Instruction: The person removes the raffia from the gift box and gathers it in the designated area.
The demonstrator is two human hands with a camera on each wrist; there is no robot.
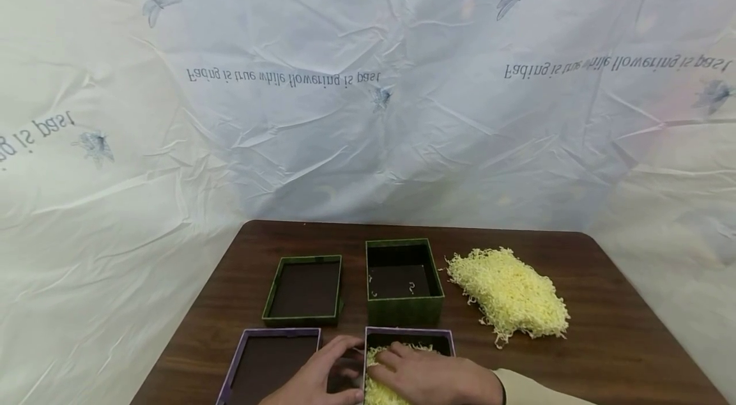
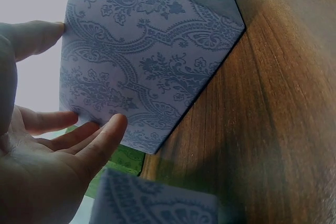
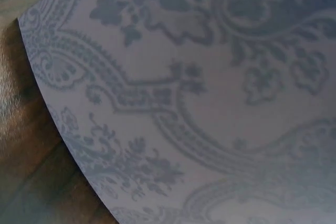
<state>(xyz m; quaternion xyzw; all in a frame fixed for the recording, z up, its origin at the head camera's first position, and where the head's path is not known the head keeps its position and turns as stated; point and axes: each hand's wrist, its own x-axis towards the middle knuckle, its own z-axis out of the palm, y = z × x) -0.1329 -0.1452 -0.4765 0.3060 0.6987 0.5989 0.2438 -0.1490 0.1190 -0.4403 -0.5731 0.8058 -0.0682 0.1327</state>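
Note:
A purple patterned box (image 1: 443, 340) stands at the table's near edge, partly filled with yellow shredded paper (image 1: 376, 389). My right hand (image 1: 425, 372) lies flat on that paper inside the box, fingers straight, pressing it down. My left hand (image 1: 324, 370) rests against the box's left wall. In the left wrist view its fingers (image 2: 100, 140) lie straight along the patterned wall (image 2: 152, 61) and the thumb (image 2: 31, 38) touches the wall's upper edge. The right wrist view shows only the box's patterned side (image 3: 210, 98), with no hand in sight.
A purple lid (image 1: 270, 363) lies left of the purple box. Behind stand a green lid (image 1: 303, 290) and an open green box (image 1: 404, 312). A loose pile of yellow shredded paper (image 1: 508, 293) lies at the right on the brown table (image 1: 621, 341). A printed sheet hangs behind.

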